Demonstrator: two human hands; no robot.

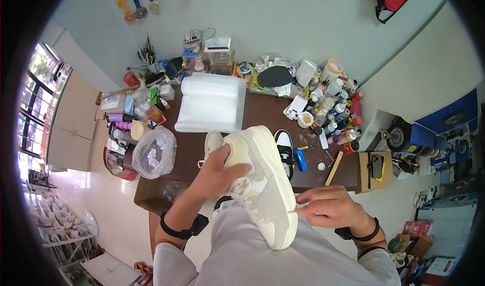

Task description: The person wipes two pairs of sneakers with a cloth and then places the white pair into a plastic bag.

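Observation:
A cream lace-up sneaker (261,187) is held over the lap, toe pointing down toward me. My left hand (219,172) grips it at the heel collar and tongue. At the edge of the sole near the toe, my right hand (326,206) has its thumb and forefinger close together; a tiny pale tip shows between them and the sole, too small to name. A second cream sneaker (213,144) stands on the brown table (261,111), partly hidden behind the held one. On the other side lies a black and white sneaker (284,149), partly covered by the held shoe.
White sheeting (212,104) lies on the table. A blue object (300,160), a wooden stick (334,168) and a small white cap (321,166) are at the right. Many bottles (335,108) crowd the back right. A bag-lined bin (155,153) and an open cardboard box (151,195) stand left.

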